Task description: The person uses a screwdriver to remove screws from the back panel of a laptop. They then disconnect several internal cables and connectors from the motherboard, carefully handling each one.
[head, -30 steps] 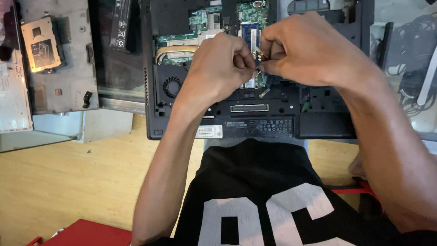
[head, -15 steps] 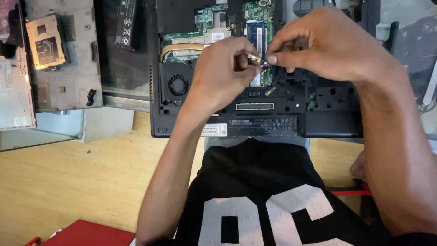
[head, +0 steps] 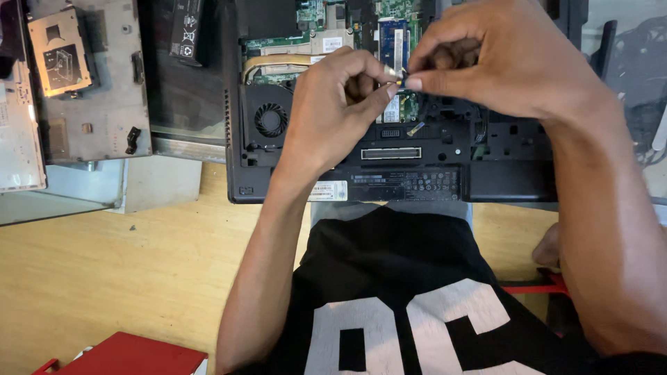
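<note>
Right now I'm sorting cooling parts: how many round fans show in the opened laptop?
1. The fan sits in the left part of the opened laptop, just left of the left hand. The hands cover part of the board, so another could be hidden.

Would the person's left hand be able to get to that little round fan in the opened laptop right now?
Probably yes. The left hand hangs just right of the fan, which lies uncovered in the open laptop. But its fingertips pinch a small part together with the right hand, so it isn't free.
</note>
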